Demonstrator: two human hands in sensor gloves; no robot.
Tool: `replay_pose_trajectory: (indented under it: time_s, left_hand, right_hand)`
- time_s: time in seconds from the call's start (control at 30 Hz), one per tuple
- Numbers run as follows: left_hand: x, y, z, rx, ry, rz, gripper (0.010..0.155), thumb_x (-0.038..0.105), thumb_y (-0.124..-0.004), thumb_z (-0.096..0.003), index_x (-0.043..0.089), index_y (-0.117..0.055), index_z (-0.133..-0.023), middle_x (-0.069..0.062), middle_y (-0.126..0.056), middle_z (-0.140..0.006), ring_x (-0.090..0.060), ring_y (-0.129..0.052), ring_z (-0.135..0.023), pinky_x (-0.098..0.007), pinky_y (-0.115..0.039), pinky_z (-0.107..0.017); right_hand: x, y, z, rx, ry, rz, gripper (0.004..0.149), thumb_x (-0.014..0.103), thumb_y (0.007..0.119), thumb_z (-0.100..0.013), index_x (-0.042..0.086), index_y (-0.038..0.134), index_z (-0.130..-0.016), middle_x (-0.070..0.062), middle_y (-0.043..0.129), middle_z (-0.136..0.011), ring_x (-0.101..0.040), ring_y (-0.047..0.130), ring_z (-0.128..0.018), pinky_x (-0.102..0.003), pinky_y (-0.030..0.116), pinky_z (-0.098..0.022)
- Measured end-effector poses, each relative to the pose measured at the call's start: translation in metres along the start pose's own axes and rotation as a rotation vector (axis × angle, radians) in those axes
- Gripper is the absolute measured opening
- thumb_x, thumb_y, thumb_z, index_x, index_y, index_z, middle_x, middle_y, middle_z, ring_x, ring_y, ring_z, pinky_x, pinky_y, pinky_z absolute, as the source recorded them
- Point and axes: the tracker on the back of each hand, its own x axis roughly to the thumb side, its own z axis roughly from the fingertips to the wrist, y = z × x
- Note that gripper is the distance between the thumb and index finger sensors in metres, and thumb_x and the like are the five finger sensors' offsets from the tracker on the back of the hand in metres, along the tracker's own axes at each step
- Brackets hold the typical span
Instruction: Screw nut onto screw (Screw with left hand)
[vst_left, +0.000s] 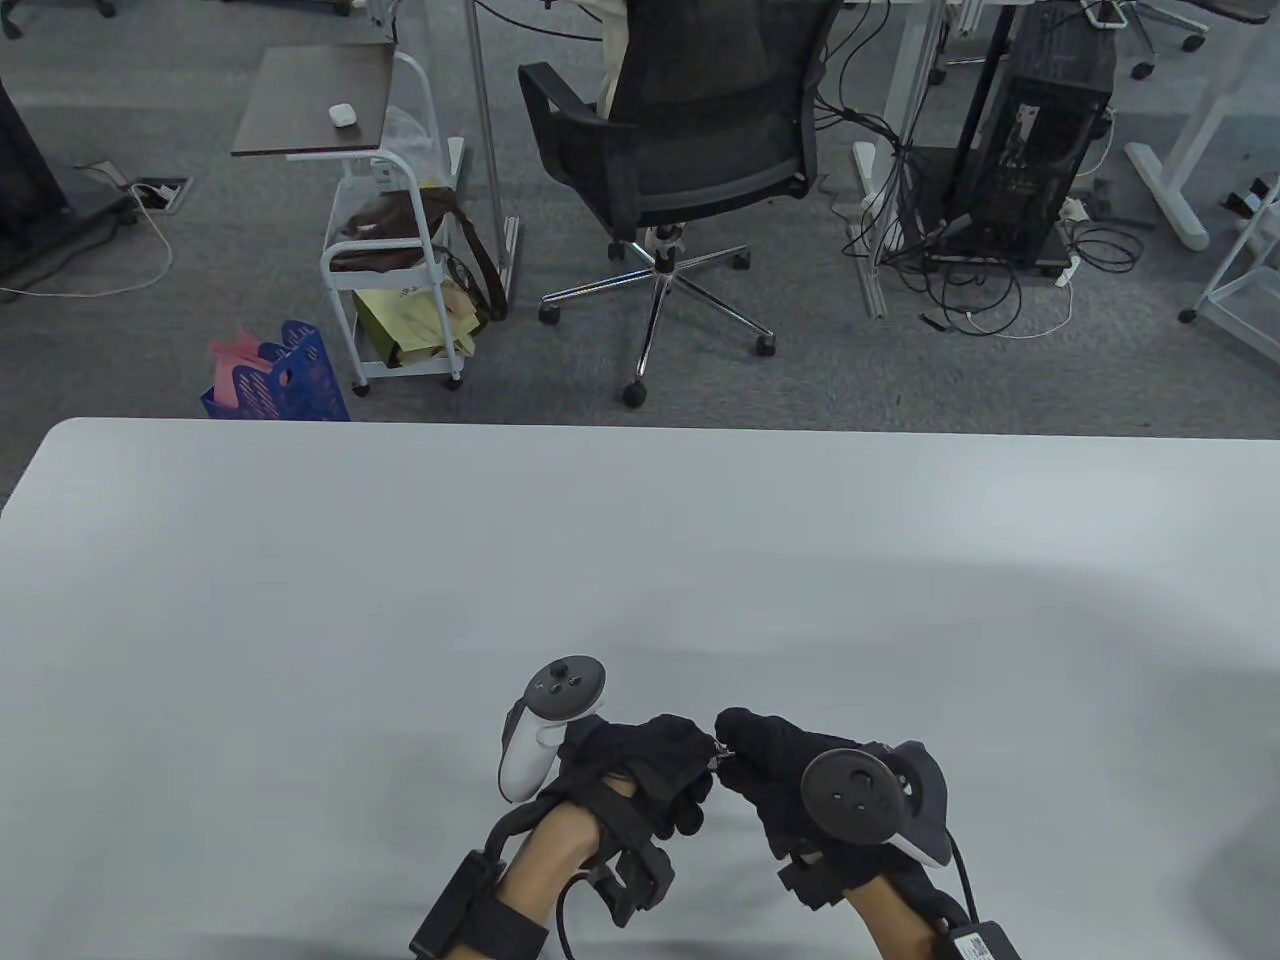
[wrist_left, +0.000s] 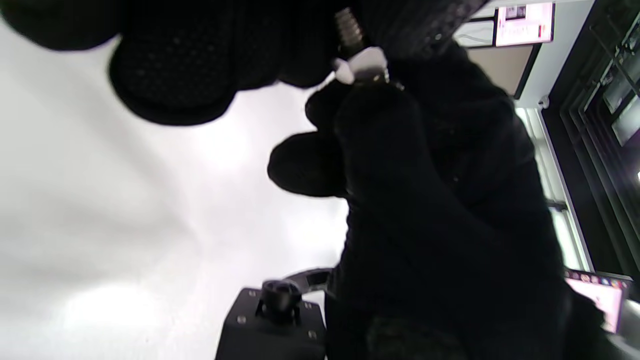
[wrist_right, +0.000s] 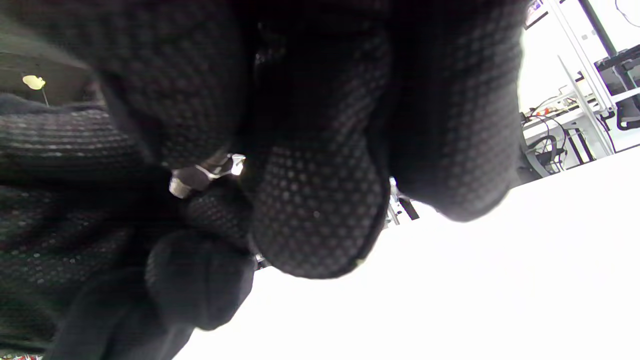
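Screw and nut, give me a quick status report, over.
Left hand pinches screw. Right hand pinches nut, on the threads. Both held above table. Nothing in the way.

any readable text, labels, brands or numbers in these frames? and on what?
None can be read.
Label on the box at the right wrist: print too small.
Screens behind the hands in the left wrist view: blurred.
Yellow bag on the white cart: marks too small.
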Motion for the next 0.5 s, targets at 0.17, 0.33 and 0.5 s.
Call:
replay_pose_trajectory:
  time_s: [0.17, 0.33, 0.5]
  left_hand:
    - [-0.0033, 0.0026, 0.0021, 0.043, -0.004, 0.058, 0.068, 0.045, -0.068, -0.0451, 0.004, -0.061, -0.098, -0.029, -0.074, -0.084, -0.044, -0.089, -0.055, -0.056, -0.072, -0.042]
    - [0.0021, -0.0007, -0.0004, 0.002, -0.018, 0.015, 0.055, 0.034, -0.070, -0.0454, 0.004, -0.068, -0.091, -0.027, -0.077, -0.081, -0.043, -0.090, -0.053, -0.056, -0.073, -0.040]
    - [0.0011, 0.0014, 0.0038, 0.048, -0.015, 0.034, 0.068, 0.044, -0.068, -0.0455, 0.004, -0.058, -0.099, -0.030, -0.071, -0.086, -0.044, -0.088, -0.057, -0.056, -0.071, -0.043]
  right_hand:
    - [-0.0007, -0.0031, 0.0007, -0.027, 0.009, -0.041, 0.048, 0.036, 0.095, -0.029, 0.020, 0.088, -0.074, -0.002, 0.105, -0.062, -0.010, 0.118, -0.029, -0.037, 0.103, -0.031]
    - [-0.0025, -0.0014, -0.0002, -0.004, 0.015, -0.045, 0.048, 0.036, 0.095, -0.029, 0.021, 0.088, -0.074, -0.001, 0.105, -0.062, -0.009, 0.118, -0.029, -0.037, 0.103, -0.032]
    - [-0.0040, -0.0035, 0.0002, -0.018, 0.027, -0.082, 0.048, 0.036, 0.096, -0.028, 0.021, 0.088, -0.074, -0.001, 0.105, -0.062, -0.009, 0.118, -0.030, -0.037, 0.103, -0.032]
